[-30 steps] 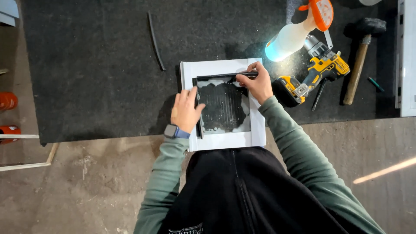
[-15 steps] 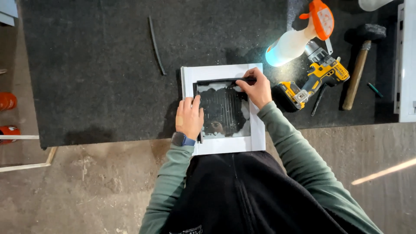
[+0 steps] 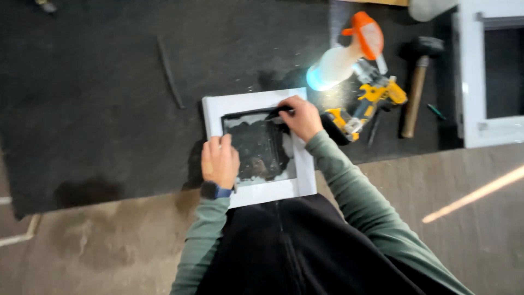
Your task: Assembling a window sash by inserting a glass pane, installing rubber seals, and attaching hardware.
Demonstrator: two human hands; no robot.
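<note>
1. White window frame (image 3: 256,188), a small square with a glass pane, lies flat at the near edge of the dark mat (image 3: 98,82), right in front of the person's body.
2. Left hand (image 3: 219,161) rests palm down on the frame's left side, fingers close together and flat, pinning it; it grips nothing. A watch sits on that wrist.
3. Right hand (image 3: 300,117) reaches over the frame's upper right corner, wrist bent inward, fingers pinched narrow on a black rubber strip (image 3: 256,113) that runs along the top edge of the pane.
4. Risk, as I judge it: the frame sits close to the mat's edge, so a hard push could slide it off; if the left hand lifts, the strip may buckle or pop out of its groove.
5. Just beyond the right hand lie a yellow drill (image 3: 365,106) and a spray bottle (image 3: 349,54) with an orange head; an elbow swing could knock them.
6. Farther right lie a mallet (image 3: 417,87) and a larger white frame (image 3: 486,76); a loose black strip (image 3: 170,74) lies to the far left.
</note>
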